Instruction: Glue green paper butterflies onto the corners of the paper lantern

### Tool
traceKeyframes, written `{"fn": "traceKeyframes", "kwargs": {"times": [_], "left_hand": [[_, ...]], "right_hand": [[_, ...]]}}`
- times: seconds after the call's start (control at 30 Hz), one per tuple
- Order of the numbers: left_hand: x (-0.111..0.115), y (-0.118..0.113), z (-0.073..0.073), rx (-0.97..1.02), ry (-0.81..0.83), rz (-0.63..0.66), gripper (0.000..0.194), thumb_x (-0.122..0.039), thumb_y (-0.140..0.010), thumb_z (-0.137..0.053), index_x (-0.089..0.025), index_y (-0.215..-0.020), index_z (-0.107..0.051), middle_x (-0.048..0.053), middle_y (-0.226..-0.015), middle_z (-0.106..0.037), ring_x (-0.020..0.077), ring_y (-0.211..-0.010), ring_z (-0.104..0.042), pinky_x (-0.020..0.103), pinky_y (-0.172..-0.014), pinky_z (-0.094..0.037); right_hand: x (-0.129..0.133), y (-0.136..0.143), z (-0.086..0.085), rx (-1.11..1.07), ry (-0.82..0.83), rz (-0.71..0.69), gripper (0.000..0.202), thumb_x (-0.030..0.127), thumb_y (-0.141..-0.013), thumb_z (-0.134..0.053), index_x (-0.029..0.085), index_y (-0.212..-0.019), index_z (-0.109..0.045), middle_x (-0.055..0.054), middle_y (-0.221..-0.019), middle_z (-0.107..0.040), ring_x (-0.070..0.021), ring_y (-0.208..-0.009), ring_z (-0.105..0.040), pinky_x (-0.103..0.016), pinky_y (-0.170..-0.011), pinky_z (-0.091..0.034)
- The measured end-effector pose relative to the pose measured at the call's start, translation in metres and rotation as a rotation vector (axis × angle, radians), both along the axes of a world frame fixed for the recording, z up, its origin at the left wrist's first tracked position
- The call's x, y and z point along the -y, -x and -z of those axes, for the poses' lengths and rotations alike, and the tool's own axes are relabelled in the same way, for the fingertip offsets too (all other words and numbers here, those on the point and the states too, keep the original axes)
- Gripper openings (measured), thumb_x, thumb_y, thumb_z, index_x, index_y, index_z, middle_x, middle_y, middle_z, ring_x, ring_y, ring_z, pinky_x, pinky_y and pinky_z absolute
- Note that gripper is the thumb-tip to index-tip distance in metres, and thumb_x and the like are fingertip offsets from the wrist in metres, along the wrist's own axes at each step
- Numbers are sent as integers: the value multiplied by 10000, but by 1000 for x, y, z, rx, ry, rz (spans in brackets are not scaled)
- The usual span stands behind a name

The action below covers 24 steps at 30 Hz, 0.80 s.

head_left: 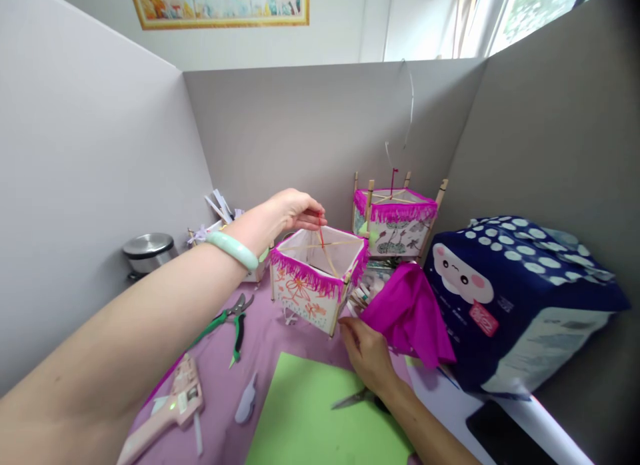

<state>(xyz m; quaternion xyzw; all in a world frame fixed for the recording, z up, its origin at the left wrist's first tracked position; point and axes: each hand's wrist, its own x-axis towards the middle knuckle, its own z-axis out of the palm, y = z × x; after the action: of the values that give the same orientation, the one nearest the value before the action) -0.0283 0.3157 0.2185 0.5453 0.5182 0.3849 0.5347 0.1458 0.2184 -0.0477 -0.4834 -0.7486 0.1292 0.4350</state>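
Observation:
A four-sided paper lantern (306, 299) with orange drawings, thin wooden sticks and a magenta fringe along its top hangs over the table. My left hand (296, 210), a pale green bangle (233, 249) at its wrist, pinches the red cord (321, 233) tied to the lantern's crossed sticks. At the lantern's lower right corner, the fingertips of my right hand (369, 355) are closed against the frame. Scissors (353, 399) lie partly under my right wrist on a light green sheet (305, 411). Behind stands a second fringed lantern (395, 235) on taller posts.
Green-handled pruning shears (239, 325), a pink glue gun (175, 398) and a small white tool (246, 401) lie at left. At right are magenta fabric (410, 311), a dark blue package (505, 298) and a black phone (505, 435). Grey panels (310, 138) enclose the table.

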Motion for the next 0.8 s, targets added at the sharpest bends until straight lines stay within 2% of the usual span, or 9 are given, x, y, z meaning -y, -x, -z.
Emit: {"fn": "traceKeyframes", "kwargs": {"times": [0.13,0.2,0.3,0.37,0.47,0.6,0.7,0.8], "left_hand": [[8,-4,1,-1,-2,3,153,-53,-714,-608,-77,-856,-660,84,-656,-680,191,-760,-665,331,-831,-515],[9,-5,1,17,-44,16,193,-49,-709,-617,-82,-894,-660,64,-643,-674,179,-743,-662,327,-835,-516],[5,-6,0,84,-134,29,251,-69,-704,-639,-87,-954,-656,54,-641,-671,181,-755,-665,346,-841,-515],[3,-7,-3,117,-171,10,270,-74,-703,-650,-79,-973,-647,56,-644,-669,190,-774,-668,357,-845,-513],[4,-10,-13,140,-210,-35,292,-42,-699,-650,-71,-989,-629,38,-630,-653,188,-784,-666,365,-855,-508],[10,-18,-30,175,-324,-17,267,-43,-745,-613,-68,-1010,-610,47,-706,-660,188,-840,-659,376,-863,-502],[17,-24,-45,178,-429,26,217,-68,-797,-572,-67,-1011,-602,64,-839,-673,187,-915,-651,348,-851,-496],[27,-29,-65,157,-508,41,144,-103,-852,-519,-73,-964,-606,55,-920,-664,178,-976,-636,275,-810,-479]], "right_hand": [[2,-3,-1,8,43,-33,287,329,-957,-360,189,-1018,-603,-66,-910,-681,-210,-814,-643,-315,-725,-467],[2,-4,-2,7,39,-65,292,361,-935,-412,178,-1107,-562,-83,-983,-669,-210,-815,-637,-325,-724,-478],[1,-2,-2,28,27,-98,411,379,-884,-511,178,-1240,-475,-102,-1095,-635,-215,-845,-627,-347,-748,-493],[-1,0,-2,33,32,-88,478,360,-859,-547,185,-1288,-433,-102,-1129,-622,-214,-853,-627,-355,-761,-501],[-3,1,-7,-3,49,-71,465,354,-854,-544,178,-1272,-443,-97,-1098,-632,-205,-819,-634,-334,-715,-509],[-2,-3,-28,-101,38,-61,370,408,-862,-526,159,-1136,-522,-65,-890,-656,-193,-719,-619,-293,-628,-486],[1,-5,-54,-187,-26,-11,309,434,-867,-512,169,-1014,-572,-53,-827,-653,-193,-721,-608,-285,-642,-473],[1,-8,-83,-334,-49,98,319,471,-895,-461,182,-936,-588,-37,-733,-657,-177,-659,-601,-275,-615,-465]]}}
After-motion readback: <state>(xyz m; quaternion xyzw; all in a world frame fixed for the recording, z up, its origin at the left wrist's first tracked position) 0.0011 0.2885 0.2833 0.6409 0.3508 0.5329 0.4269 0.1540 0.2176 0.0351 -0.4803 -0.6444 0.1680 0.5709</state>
